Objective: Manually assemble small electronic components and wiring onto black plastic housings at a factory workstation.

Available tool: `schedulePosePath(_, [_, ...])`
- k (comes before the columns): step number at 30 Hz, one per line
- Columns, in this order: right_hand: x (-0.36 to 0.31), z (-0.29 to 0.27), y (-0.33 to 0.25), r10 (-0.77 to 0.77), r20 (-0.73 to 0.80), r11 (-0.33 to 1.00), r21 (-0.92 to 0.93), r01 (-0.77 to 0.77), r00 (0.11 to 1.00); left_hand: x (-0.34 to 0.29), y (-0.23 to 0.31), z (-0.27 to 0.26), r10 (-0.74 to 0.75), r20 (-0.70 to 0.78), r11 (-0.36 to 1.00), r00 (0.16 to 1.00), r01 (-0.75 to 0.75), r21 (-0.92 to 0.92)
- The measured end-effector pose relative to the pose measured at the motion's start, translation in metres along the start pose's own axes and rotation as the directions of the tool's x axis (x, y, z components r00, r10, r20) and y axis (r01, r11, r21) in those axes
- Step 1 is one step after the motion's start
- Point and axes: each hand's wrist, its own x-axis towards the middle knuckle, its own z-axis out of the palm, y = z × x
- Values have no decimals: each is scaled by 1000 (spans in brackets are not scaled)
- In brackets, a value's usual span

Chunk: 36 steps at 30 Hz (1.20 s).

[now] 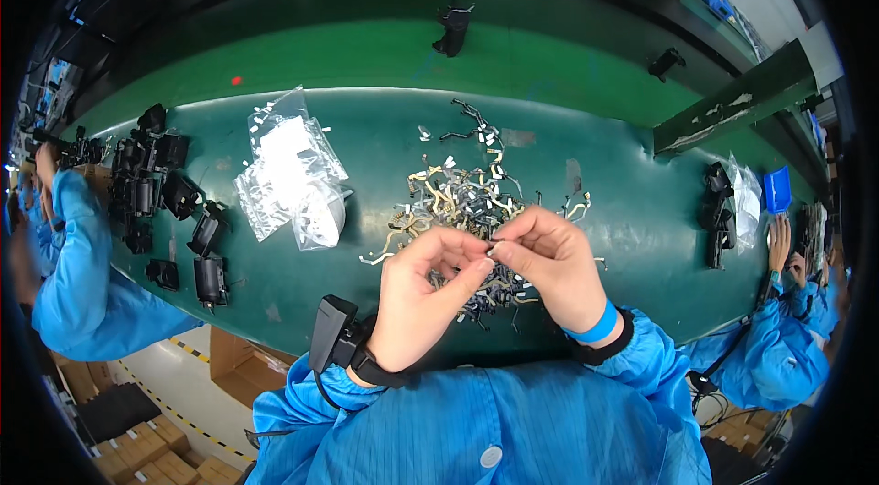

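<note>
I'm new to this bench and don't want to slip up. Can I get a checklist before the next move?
1. Left hand and right hand brought together: ok, over the cable pile.
2. Small dark piece pinched at the fingertips: ok.
3. That piece's condition: cannot tell, fingers hide most of it.
4. Cables neatly separated: not ok, they lie tangled.
5. Clear plastic bags away from the hands: ok, off to the left.
6. Co-worker's hand clear of yours: ok, far right.

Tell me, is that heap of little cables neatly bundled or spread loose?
Spread loose: the heap of cables lies tangled on the green table, single pieces straying past its edges.
</note>
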Motion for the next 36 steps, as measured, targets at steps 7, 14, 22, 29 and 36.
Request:
schedulePosePath(7, [-13, 0, 2, 31, -8, 993, -114, -31, 999, -3, 0, -3, -22, 9, 1000, 1000, 22, 12])
schedulePosePath(14, [-18, 3, -3, -109, 77, 879, -458, 132, 991, -9, 4, -3, -19, -15, 999, 1000, 19, 33])
schedulePosePath(22, [-16, 0, 9, -178, 16, 933, -316, 174, 984, -10, 11, 5, 142, -46, 957, 989, -125, 263])
schedulePosePath(29, [-15, 5, 8, -242, 6, 881, -417, 222, 970, -9, 10, 5, 357, -26, 846, 934, -311, 433])
schedulePosePath(36, [-16, 11, 5, -246, 33, 847, -478, 232, 969, -8, 12, -5, 509, 20, 670, 861, -410, 618])
